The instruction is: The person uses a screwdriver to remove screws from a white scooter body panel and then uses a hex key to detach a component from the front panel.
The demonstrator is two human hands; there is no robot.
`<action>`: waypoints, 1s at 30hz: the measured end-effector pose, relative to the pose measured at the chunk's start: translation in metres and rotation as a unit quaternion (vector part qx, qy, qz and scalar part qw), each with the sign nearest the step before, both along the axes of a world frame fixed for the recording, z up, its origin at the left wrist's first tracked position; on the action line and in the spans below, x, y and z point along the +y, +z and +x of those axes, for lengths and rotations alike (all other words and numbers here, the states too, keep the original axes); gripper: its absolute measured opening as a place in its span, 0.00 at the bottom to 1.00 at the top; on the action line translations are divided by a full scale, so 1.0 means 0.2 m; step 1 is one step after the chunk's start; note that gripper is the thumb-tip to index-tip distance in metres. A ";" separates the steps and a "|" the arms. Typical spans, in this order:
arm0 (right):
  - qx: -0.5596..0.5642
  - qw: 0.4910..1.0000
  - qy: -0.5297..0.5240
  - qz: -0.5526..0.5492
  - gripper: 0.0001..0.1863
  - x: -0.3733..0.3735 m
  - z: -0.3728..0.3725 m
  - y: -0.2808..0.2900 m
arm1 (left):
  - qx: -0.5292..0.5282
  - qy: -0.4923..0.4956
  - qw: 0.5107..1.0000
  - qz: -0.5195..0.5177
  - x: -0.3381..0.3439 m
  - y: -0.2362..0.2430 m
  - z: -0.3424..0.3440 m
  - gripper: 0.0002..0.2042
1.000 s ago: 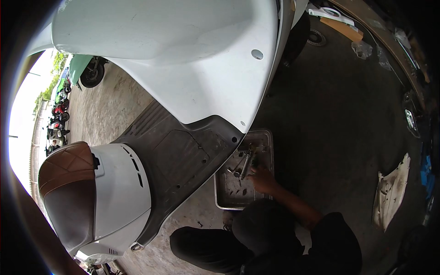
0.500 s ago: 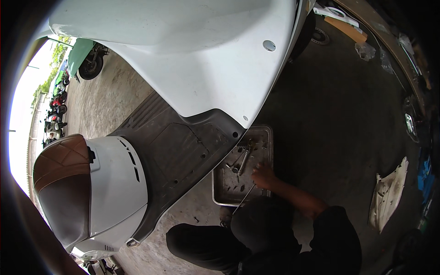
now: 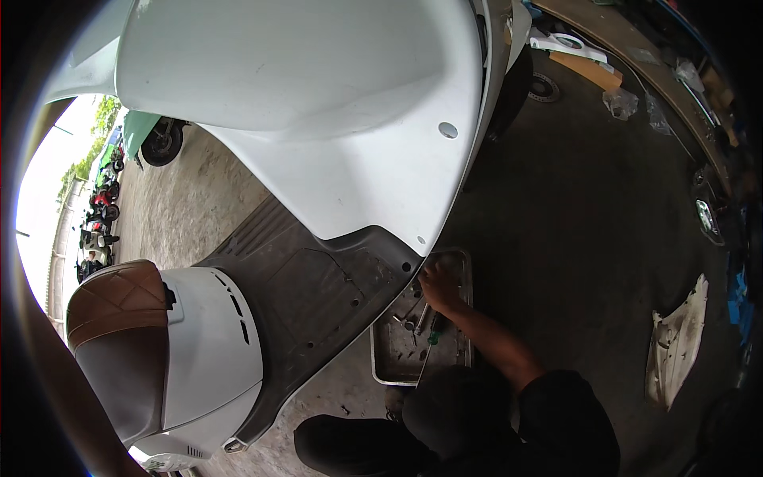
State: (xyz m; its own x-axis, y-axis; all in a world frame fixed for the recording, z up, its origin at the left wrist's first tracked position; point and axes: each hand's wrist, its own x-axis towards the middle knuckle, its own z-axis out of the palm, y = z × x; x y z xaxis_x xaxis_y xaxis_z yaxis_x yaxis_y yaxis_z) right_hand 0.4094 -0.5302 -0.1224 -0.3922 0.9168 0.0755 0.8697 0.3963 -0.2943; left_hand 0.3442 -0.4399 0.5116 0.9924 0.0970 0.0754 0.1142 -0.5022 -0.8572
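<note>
My right hand (image 3: 439, 288) reaches over the far part of a shallow metal tray (image 3: 374, 350), its fingers curled down close to the scooter's footboard (image 3: 298, 274). What lies between those fingers is hidden. Below the hand, a green-handled screwdriver (image 3: 433, 339) rests in the tray, its shaft pointing toward my knee. Beside it lie a ratchet-like metal wrench (image 3: 422, 319) and several small metal pieces. Along the left rim runs a dark shape that looks like my left arm (image 3: 83, 397); my left hand is out of view.
A white scooter front panel (image 3: 318, 119) fills the top, and its brown seat (image 3: 119, 306) stands at left. To the right, a dirty white panel (image 3: 675, 346) lies on the floor. A brake disc (image 3: 544, 87) and plastic bag (image 3: 620, 103) are at the far right.
The right hand has let go of the screwdriver, which now lies in the tray, and has moved to the tray's far part. The whole view has shifted slightly.
</note>
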 end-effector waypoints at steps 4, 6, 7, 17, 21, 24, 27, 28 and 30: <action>0.088 0.990 0.019 -0.106 0.25 -0.04 0.07 0.25 | 0.009 -0.009 1.000 0.018 -0.02 0.03 0.00 0.19; 0.216 0.967 0.000 -0.136 0.27 -0.13 0.19 0.43 | 0.008 -0.010 1.000 0.020 -0.03 0.04 0.00 0.19; 0.331 0.927 -0.025 -0.173 0.26 -0.17 0.26 0.52 | 0.007 -0.012 1.000 0.021 -0.02 0.05 0.00 0.19; 0.738 0.644 -0.043 -0.198 0.24 -0.29 0.80 1.44 | -0.014 -0.039 0.999 0.011 0.00 0.16 0.06 0.20; 0.677 0.730 -0.086 0.026 0.27 -0.27 0.72 1.85 | -0.019 -0.054 0.998 0.024 0.01 0.26 0.07 0.20; 0.757 0.648 -0.064 -0.057 0.29 -0.29 0.69 2.04 | -0.048 -0.064 0.996 0.028 -0.02 0.29 0.06 0.20; 0.662 0.744 -0.079 -0.040 0.31 -0.29 0.68 2.14 | -0.110 -0.017 0.994 0.005 -0.02 0.30 0.09 0.22; 0.667 0.740 -0.069 -0.040 0.31 -0.29 0.67 2.15 | -0.110 -0.033 0.993 0.011 -0.01 0.30 0.10 0.23; 0.620 0.780 -0.076 0.016 0.31 -0.29 0.64 2.14 | -0.097 -0.059 0.993 0.014 0.02 0.31 0.12 0.24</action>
State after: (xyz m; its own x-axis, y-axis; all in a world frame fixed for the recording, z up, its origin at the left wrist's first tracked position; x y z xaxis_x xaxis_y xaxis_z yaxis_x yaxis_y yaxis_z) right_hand 0.5380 -0.5879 0.3058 0.1152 0.9353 0.3344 -0.0388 0.3407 -0.9394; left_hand 0.3673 -0.4365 0.5730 0.9633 -0.0246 0.2674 0.2200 -0.4987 -0.8384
